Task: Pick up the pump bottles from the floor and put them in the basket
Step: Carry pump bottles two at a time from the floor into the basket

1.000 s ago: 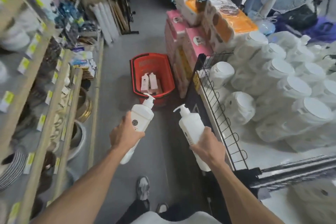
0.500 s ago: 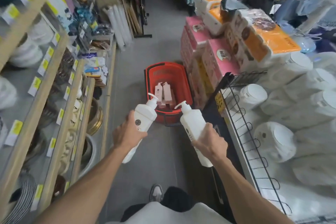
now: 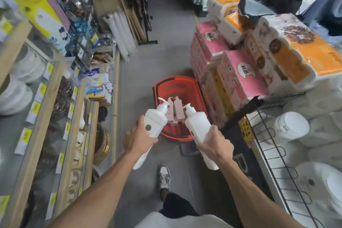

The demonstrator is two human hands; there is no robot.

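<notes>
A red shopping basket stands on the grey aisle floor ahead of me, with two pink pump bottles lying inside. My left hand grips a white pump bottle around its body, pump end pointing toward the basket. My right hand grips a second white pump bottle the same way. Both bottles hang above the basket's near rim, hiding part of it.
Wooden shelves with plates and price tags line the left. Stacked pink and orange tissue packs rise right of the basket. A black wire rack with white tubs stands at the right. My shoe is on the floor below.
I have walked toward the basket; it now lies right under the bottle tops. Both hands have carried the white bottles forward and closer together.
</notes>
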